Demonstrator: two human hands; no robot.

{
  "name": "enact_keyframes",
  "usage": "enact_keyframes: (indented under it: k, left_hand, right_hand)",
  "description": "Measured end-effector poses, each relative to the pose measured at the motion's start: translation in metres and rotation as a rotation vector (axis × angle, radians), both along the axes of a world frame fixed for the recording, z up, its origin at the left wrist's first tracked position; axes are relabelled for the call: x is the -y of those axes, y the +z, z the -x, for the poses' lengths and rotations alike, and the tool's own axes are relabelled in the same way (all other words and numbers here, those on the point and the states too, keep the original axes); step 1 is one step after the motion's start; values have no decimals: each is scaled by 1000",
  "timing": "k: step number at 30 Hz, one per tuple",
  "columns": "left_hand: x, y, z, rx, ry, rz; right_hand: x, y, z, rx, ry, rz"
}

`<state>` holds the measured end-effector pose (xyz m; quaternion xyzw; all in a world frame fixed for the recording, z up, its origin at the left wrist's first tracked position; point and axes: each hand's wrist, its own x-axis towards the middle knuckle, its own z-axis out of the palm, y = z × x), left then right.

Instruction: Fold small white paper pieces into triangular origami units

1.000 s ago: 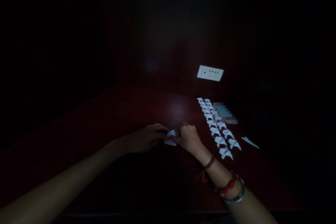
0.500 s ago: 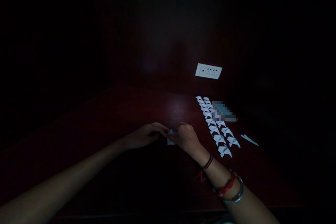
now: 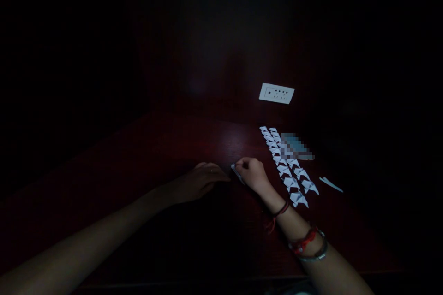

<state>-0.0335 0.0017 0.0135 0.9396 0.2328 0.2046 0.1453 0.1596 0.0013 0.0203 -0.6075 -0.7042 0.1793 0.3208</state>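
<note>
paper piece: a small, pale, whitish slip, seen as a narrow slanting band with a thin bright edge; most of its face is turned away or covered, so its folds cannot be made out.
position of the paper piece: at the fingertips of the right hand, on that hand's left side, low over the table; whether it touches the surface cannot be told.
right hand: curled, thumb and fingers pinching the paper piece; the exact grip is partly hidden behind the knuckles.
left hand: fingers outstretched and close to one another, pointing toward the paper piece; the left hand lies just beside it, with a slight dark gap visible between.
right wrist and forearm: a dark red cord with loose ends, then a red braided bracelet and a metal bangle.
folded paper shapes: white, pointed, in two slanting columns to the right of the right hand, apart from it.
pixelated object: flat, bluish in the middle, beside the columns and partly masking one.
thin strips: pale, narrow, farther right.
socket panel: white, rectangular, beyond the columns.
</note>
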Motion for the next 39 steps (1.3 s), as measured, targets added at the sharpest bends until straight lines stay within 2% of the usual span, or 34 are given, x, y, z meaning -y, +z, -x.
enact_keyframes:
  k: [2,4,7,10,13,16,19,22,26,30,34,39]
  left_hand:
    - [1,1,0,-16,25,-41]
    - [0,4,0,48,137,0]
    - [1,9,-5,205,385,200]
    - [3,11,-12,346,525,396]
    - [3,8,-16,435,560,462]
    - [0,4,-15,461,532,489]
    - [-2,2,-12,413,509,434]
    - [-1,2,-11,311,522,332]
    - [5,2,-12,156,539,166]
    - [12,0,-16,21,536,4]
    - [15,-3,-21,-62,481,-192]
    - [16,-6,-20,-66,404,-208]
  right_hand:
    - [-1,-1,-2,-90,-22,-4]
    - [0,0,-3,-100,-7,-63]
    - [6,6,0,-32,90,-204]
    - [12,13,5,27,163,-276]
    - [17,18,10,22,200,-294]
    - [18,19,12,-30,209,-305]
    - [13,13,11,-125,174,-267]
    - [4,3,8,-227,84,-150]
    - [-5,-6,3,-234,-16,-31]
    - [-4,-3,0,-126,-20,-2]
    - [-4,-1,-1,-149,-20,76]
    - [-8,-9,-1,-259,2,124]
